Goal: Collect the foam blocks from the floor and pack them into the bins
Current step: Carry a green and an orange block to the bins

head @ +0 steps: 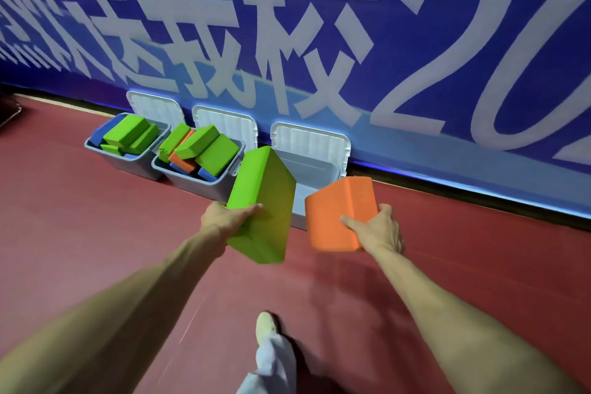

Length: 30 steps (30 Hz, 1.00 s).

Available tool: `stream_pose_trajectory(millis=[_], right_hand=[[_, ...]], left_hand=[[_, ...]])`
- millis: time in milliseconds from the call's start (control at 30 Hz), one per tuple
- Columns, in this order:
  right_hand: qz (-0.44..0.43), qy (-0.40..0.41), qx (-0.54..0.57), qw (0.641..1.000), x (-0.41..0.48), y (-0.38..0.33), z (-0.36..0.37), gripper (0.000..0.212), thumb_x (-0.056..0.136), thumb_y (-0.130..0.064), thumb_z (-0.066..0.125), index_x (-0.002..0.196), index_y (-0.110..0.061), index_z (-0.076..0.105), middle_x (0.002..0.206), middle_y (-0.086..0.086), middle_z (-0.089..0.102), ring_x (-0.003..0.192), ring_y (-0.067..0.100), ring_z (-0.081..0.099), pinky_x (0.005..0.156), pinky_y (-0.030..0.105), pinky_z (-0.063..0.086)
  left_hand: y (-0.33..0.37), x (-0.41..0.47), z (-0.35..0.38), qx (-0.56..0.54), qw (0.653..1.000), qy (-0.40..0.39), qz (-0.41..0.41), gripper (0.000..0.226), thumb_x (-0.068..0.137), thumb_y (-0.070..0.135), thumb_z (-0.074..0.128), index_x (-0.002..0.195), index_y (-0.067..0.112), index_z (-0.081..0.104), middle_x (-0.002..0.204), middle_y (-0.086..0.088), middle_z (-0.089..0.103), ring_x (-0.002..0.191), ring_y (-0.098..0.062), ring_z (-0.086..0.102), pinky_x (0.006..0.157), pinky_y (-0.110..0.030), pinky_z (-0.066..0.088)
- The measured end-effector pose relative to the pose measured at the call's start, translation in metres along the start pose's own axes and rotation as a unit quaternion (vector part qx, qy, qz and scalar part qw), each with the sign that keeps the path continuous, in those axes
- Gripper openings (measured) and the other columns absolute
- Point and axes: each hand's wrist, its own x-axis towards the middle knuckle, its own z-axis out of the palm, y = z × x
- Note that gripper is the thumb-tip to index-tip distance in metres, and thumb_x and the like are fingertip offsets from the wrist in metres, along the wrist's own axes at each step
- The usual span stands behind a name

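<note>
Hands (pixel 224 221) (pixel 380 230) grip green slab (pixel 265 189), seemingly matte orange slab (pixel 335 211).

Three grey bins in a row along the far wall, lids (pixel 310 141) open and upright behind. Left bin (pixel 128 162): packed with green blocks (pixel 128 134), blue showing at the edge. Middle bin (pixel 192 184): heaped with a mixed pile (pixel 204 147) of green, orange and blue. Right bin (pixel 315 166): pale inner wall showing, bottom hidden. Big green block (pixel 260 201), tilted, gripped at its near end by left hand (pixel 224 221), in front of the middle and right bins. Orange block (pixel 335 214), tilted, gripped by right hand (pixel 380 230), at right bin's near edge.
</note>
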Motion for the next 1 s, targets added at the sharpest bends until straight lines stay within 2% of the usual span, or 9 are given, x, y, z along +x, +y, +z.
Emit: stream_pose_trajectory(millis=[233,333,467,667,767,867,933,1000], right_hand=[[0.001,0.013,-0.068,0.998,0.063,-0.109,0.044,0.094,0.064,-0.06,0.078,0.137,-0.017,0.039,0.134,0.008,0.053,0.127,0.029,0.048,0.1,0.043,0.037],[-0.006,0.011,-0.085,0.996,0.088,-0.153,0.069,0.091,0.063,-0.061,0.077,0.135,-0.019,0.042,0.133,0.006,0.052,0.126,0.028,0.048,0.1,0.042,0.037],[-0.014,-0.008,-0.102,0.995,0.124,-0.196,0.094,0.085,0.063,-0.062,0.076,0.131,-0.021,0.045,0.13,0.005,0.053,0.124,0.028,0.049,0.098,0.042,0.037],[0.014,-0.016,-0.095,0.995,0.202,-0.239,0.139,0.088,0.063,-0.061,0.077,0.131,-0.016,0.042,0.131,0.007,0.051,0.121,0.031,0.052,0.096,0.042,0.04],[0.052,-0.038,-0.064,0.996,0.267,-0.236,0.18,0.104,0.042,-0.077,0.069,0.124,-0.018,0.044,0.123,0.007,0.055,0.109,0.032,0.058,0.093,0.047,0.048],[0.112,-0.061,-0.064,0.99,0.362,-0.189,0.249,0.112,0.029,-0.083,0.064,0.12,-0.021,0.041,0.12,0.008,0.054,0.103,0.032,0.059,0.086,0.05,0.052],[0.139,-0.06,-0.06,0.987,0.384,-0.193,0.273,0.114,0.029,-0.081,0.064,0.122,-0.019,0.038,0.123,0.01,0.053,0.105,0.034,0.058,0.087,0.051,0.051],[0.147,-0.06,-0.062,0.985,0.394,-0.223,0.285,0.114,0.037,-0.076,0.069,0.128,-0.015,0.037,0.129,0.013,0.049,0.112,0.037,0.055,0.09,0.051,0.049]], left_hand=[[0.045,0.12,-0.03,-0.003,0.999,-0.039,-0.014,0.07,0.049,0.058,0.086,0.096,0.009,0.071,0.09,-0.009,0.071,0.08,-0.024,0.067,0.068,-0.034,0.057],[0.069,0.172,-0.047,0.012,0.998,-0.054,0.008,0.061,0.055,0.053,0.086,0.097,0.012,0.07,0.091,-0.007,0.071,0.075,-0.018,0.065,0.06,-0.026,0.048],[0.094,0.234,-0.053,0.018,0.998,-0.057,0.013,0.059,0.061,0.046,0.087,0.098,0.005,0.066,0.093,-0.007,0.067,0.073,-0.017,0.058,0.059,-0.026,0.042],[0.126,0.33,-0.027,0.047,0.995,-0.09,0.0,0.06,0.062,0.049,0.086,0.096,0.006,0.06,0.096,-0.009,0.064,0.082,-0.022,0.059,0.068,-0.029,0.043],[0.139,0.381,-0.006,0.074,0.993,-0.093,-0.015,0.062,0.066,0.04,0.086,0.108,0.004,0.057,0.102,-0.008,0.061,0.085,-0.021,0.054,0.073,-0.028,0.042],[0.148,0.437,0.022,0.113,0.989,-0.089,-0.035,0.066,0.07,0.029,0.084,0.121,0.003,0.051,0.116,-0.012,0.058,0.097,-0.024,0.053,0.081,-0.029,0.042],[0.153,0.476,0.043,0.137,0.985,-0.094,-0.055,0.073,0.068,0.031,0.085,0.124,0.003,0.047,0.123,-0.013,0.054,0.108,-0.028,0.053,0.09,-0.032,0.044],[0.154,0.516,0.064,0.162,0.978,-0.106,-0.08,0.085,0.064,0.039,0.086,0.128,0.002,0.045,0.128,-0.016,0.052,0.114,-0.031,0.053,0.097,-0.038,0.046]])
